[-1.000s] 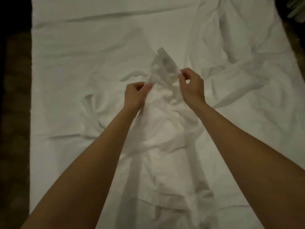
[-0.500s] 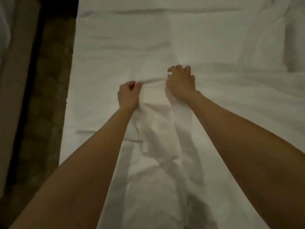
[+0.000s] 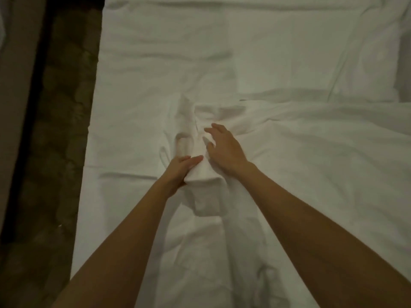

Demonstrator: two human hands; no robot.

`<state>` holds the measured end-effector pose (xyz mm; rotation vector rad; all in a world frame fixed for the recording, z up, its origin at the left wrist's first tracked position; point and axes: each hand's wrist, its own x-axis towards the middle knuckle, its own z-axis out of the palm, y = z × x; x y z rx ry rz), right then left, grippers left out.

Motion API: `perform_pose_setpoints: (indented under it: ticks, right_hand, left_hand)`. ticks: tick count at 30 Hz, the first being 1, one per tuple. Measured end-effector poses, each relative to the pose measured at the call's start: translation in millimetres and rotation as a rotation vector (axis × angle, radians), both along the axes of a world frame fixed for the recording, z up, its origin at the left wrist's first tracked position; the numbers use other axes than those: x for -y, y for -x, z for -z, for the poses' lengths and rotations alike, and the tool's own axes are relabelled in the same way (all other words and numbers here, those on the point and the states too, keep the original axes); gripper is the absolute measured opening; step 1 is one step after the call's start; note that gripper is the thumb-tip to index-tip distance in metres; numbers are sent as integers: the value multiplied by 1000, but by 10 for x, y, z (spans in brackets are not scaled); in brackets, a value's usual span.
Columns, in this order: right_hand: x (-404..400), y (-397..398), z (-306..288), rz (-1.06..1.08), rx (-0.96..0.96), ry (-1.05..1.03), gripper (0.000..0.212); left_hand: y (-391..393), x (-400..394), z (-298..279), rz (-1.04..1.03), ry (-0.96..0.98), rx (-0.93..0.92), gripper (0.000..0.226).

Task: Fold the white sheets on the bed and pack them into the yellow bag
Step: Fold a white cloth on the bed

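A crumpled white sheet (image 3: 289, 152) lies loose over the bed (image 3: 166, 52), bunched into a ridge at the middle. My left hand (image 3: 180, 170) grips a gathered fold of that sheet (image 3: 204, 174) near the middle of the bed, fingers curled round it. My right hand (image 3: 222, 150) rests just right of the fold with its fingers spread over the cloth and nothing pinched. No yellow bag is in view.
The bed's left edge (image 3: 89, 152) runs down the frame, with dark patterned floor (image 3: 57, 130) beside it. A pillow (image 3: 367, 63) sits at the upper right. Flat white bedding stretches toward the head of the bed.
Both hands came down from holding a stretched edge between them. The left now grips a bunched fold lower down; the right has let go and spread its fingers.
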<state>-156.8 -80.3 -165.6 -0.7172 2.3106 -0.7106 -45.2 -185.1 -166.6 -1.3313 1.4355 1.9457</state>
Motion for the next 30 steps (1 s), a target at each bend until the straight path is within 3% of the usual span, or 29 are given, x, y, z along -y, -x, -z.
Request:
perform_pose_setpoints:
  ticks: [2, 5, 7, 8, 10, 12, 14, 17, 19, 22, 25, 27, 30]
  right_hand:
    - [-82, -227, -62, 88, -73, 159, 36]
    - [-281, -617, -204, 196, -190, 356, 24]
    - [-437, -934, -297, 284, -144, 431, 13]
    - [-522, -1114, -335, 300, -70, 450, 7]
    - [-709, -1528, -375, 241, 108, 368, 4]
    - [-936, -1948, -233, 48, 254, 81, 16]
    - [-1170, -2338, -29, -154, 175, -302, 49]
    - [-1273, -2618, 173, -196, -114, -437, 79]
    - [-1158, -2614, 214, -208, -207, -415, 74]
    - [-964, -2557, 92, -177, -219, -368, 36]
    - [-1020, -2697, 37, -169, -33, -305, 16]
    - [-1118, -2913, -3, -262, 219, -306, 16]
    - [-1247, -3182, -6, -349, 304, -339, 17]
  left_hand:
    - [-167, -104, -81, -49, -85, -1, 28]
    - [-512, -232, -132, 44, -174, 25, 41]
    - [-791, -318, -119, 147, -184, 43, 44]
    - [-917, -359, -98, 217, -147, 58, 35]
    - [-1150, -432, -48, 349, -21, 91, 16]
    - [-1315, -494, 42, 378, 106, 110, 19]
    - [-1393, -598, 126, 437, 330, 154, 30]
    - [-1450, -826, 179, 443, 653, 183, 50]
    - [-1449, -940, 164, 518, 685, 200, 45]
    - [-1513, -932, 125, 651, 640, 227, 38]
    - [-1765, -805, 72, 679, 628, 288, 35]
    - [-2045, -729, 50, 755, 566, 335, 31]
    - [-2427, -751, 42, 762, 467, 403, 42]
